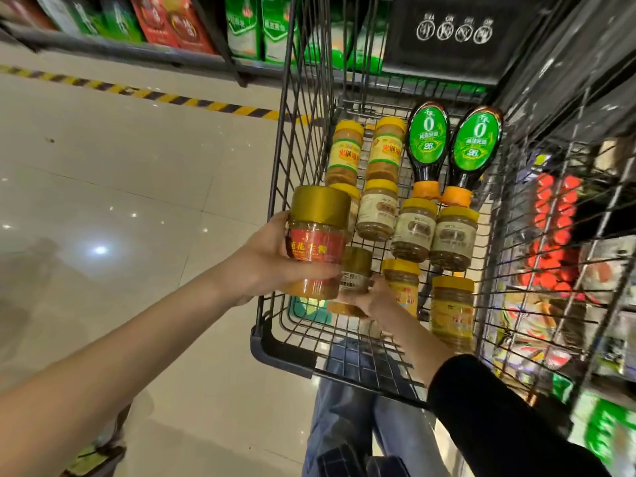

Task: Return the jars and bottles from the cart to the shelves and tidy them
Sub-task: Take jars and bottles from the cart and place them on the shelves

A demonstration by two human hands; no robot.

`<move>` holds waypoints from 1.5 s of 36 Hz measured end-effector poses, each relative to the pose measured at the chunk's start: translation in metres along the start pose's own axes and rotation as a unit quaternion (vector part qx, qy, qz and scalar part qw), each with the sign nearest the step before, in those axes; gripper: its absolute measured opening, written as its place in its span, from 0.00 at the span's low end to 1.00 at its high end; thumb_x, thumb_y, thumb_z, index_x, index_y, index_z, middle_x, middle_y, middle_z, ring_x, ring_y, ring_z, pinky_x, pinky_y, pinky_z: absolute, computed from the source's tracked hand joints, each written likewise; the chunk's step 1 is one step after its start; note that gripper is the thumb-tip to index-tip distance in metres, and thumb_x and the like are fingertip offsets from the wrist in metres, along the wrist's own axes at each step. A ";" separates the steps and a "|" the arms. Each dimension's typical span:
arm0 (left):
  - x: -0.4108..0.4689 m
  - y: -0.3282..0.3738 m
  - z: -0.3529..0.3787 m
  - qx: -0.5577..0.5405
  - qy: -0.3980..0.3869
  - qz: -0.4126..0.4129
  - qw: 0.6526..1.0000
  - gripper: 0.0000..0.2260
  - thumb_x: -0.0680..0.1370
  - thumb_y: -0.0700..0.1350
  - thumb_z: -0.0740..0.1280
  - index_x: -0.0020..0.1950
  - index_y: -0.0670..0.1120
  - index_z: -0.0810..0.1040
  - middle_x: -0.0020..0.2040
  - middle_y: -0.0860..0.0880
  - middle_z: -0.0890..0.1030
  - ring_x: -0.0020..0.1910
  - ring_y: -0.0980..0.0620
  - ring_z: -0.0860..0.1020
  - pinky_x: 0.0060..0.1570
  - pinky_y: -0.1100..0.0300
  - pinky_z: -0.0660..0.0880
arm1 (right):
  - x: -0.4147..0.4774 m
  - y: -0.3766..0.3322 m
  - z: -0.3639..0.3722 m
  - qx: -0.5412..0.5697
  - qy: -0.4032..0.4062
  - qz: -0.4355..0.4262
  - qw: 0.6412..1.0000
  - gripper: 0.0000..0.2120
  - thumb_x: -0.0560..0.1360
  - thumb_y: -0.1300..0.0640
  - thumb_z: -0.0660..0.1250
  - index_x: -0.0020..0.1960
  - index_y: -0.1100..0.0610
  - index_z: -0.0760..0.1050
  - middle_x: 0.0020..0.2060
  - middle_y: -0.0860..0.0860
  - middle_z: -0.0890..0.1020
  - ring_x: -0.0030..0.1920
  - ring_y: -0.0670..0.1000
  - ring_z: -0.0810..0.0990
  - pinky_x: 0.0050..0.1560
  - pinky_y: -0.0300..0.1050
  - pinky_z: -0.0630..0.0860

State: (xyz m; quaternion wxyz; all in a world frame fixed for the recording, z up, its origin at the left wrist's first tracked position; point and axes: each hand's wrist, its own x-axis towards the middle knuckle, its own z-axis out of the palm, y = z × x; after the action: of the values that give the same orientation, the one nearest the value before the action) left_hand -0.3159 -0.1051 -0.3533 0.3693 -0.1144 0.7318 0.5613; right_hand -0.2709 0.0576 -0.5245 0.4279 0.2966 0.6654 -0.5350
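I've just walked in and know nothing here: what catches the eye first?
The left hand holds a gold-lidded, red-labelled jar at the cart's left side. The right hand grips a second jar inside the cart. Two dark bottles with green labels lie at its far end.

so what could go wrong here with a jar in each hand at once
1. The left grip holds the red-label jar by its side, right at the cart wall. A slip could drop it onto the tiled floor.
2. The right grip is on a gold-lid jar down in the cart, close against a yellow-lid jar. Pulling it out may knock that one and set it rolling.
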 end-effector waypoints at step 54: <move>-0.337 0.198 0.234 0.196 -0.446 0.554 0.675 0.34 0.54 0.53 0.80 0.56 0.62 0.68 0.50 0.58 0.79 0.42 0.69 0.80 0.40 0.73 0.76 | -0.639 0.131 0.012 0.272 0.675 -0.333 0.600 0.42 0.54 0.58 0.79 0.65 0.45 0.68 0.54 0.46 0.81 0.52 0.43 0.82 0.50 0.38 0.80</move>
State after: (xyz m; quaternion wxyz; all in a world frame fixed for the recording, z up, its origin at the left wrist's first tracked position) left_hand -0.0985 0.0916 -0.0042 0.2874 0.6505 0.5028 0.4915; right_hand 0.1361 0.1191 -0.0183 -0.4512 0.4337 0.6414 -0.4438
